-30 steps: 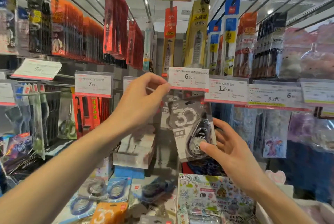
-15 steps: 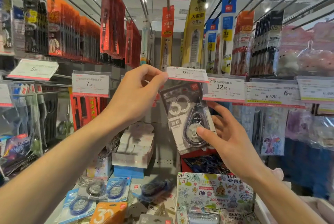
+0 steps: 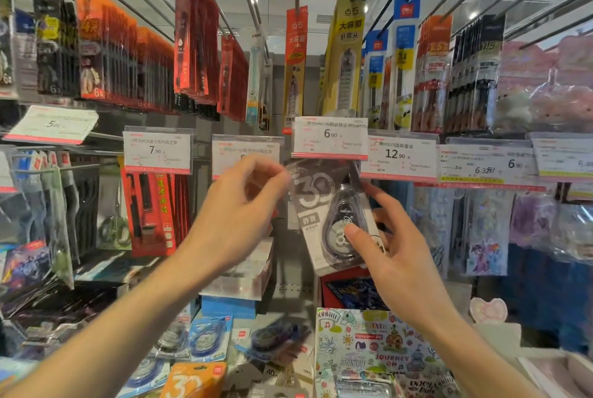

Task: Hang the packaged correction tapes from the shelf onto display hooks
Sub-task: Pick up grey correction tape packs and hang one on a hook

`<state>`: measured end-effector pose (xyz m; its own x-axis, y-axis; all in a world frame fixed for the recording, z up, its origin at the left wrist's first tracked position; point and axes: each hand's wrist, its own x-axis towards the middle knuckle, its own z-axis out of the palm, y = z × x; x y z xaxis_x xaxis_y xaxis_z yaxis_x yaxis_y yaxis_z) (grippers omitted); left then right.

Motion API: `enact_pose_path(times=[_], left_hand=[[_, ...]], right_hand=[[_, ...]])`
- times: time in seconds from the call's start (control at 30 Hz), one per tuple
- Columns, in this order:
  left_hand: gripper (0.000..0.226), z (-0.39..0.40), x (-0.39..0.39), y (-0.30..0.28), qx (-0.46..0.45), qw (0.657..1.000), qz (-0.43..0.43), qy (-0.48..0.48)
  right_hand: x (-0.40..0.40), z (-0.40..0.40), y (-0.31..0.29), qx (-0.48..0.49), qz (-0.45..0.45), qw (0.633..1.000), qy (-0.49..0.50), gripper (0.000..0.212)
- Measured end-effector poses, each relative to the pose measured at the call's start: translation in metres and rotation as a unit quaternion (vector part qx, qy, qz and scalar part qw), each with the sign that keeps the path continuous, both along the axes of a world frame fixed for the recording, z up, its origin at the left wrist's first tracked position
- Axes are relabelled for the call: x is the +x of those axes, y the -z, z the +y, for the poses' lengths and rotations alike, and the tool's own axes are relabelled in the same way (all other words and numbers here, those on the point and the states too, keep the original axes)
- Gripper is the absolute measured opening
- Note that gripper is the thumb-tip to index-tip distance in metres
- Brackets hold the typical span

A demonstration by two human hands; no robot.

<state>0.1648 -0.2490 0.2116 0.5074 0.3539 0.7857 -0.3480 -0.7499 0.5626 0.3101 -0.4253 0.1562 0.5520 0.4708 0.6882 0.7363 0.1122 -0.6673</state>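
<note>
A grey-and-black correction tape package [image 3: 324, 205], printed "30" with a teardrop-shaped dispenser, hangs tilted just under the white 6.00 price tag [image 3: 330, 137]. That tag covers the package's top edge, so the hook is hidden. My right hand [image 3: 394, 256] grips the package's lower right, thumb on the front of the dispenser and fingers behind. My left hand [image 3: 240, 208] is blurred, with fingers curled beside the package's upper left corner. I cannot tell whether it touches the package. More packaged correction tapes, blue [image 3: 205, 336] and orange [image 3: 192, 381], lie on the shelf below.
Neighbouring hooks carry red packs [image 3: 150, 214] under a 7.90 tag and patterned bags [image 3: 481, 230] on the right. A 12.90 tag [image 3: 398, 153] sits close to the right. A white box stack [image 3: 237, 279] and a colourful sticker box [image 3: 369, 352] stand below the hands.
The 6.00 price tag has dropped from lifted back to hanging flat. My left hand let go of it and sank beside the package. The package rose under the tag.
</note>
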Motion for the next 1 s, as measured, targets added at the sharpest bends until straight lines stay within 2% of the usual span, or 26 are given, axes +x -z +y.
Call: enact_pose_path(times=[0.1, 0.2, 0.37, 0.53, 0.8, 1.0], left_hand=[[0.010, 0.004, 0.016, 0.040, -0.035, 0.999, 0.032, -0.015], [0.018, 0.007, 0.037, 0.064, -0.048, 0.998, 0.037, -0.019], [0.025, 0.024, 0.070, 0.069, -0.052, 0.996, 0.027, -0.064], [0.026, 0.043, 0.090, 0.071, -0.035, 0.991, 0.044, -0.120], [0.043, 0.060, 0.122, 0.071, -0.072, 0.994, 0.064, -0.060], [0.045, 0.060, 0.127, 0.066, -0.108, 0.990, 0.082, -0.044]], right_hand=[[-0.001, 0.011, 0.008, 0.009, -0.012, 1.000, 0.011, 0.057], [0.002, 0.026, 0.013, 0.008, -0.019, 0.999, 0.031, 0.052], [0.021, 0.054, 0.012, -0.049, -0.001, 0.996, 0.075, 0.055], [0.040, 0.077, 0.011, -0.041, 0.006, 0.995, 0.091, 0.054], [0.064, 0.105, 0.007, -0.086, 0.036, 0.988, 0.120, 0.061], [0.078, 0.110, -0.002, -0.093, 0.085, 0.988, 0.091, 0.058]])
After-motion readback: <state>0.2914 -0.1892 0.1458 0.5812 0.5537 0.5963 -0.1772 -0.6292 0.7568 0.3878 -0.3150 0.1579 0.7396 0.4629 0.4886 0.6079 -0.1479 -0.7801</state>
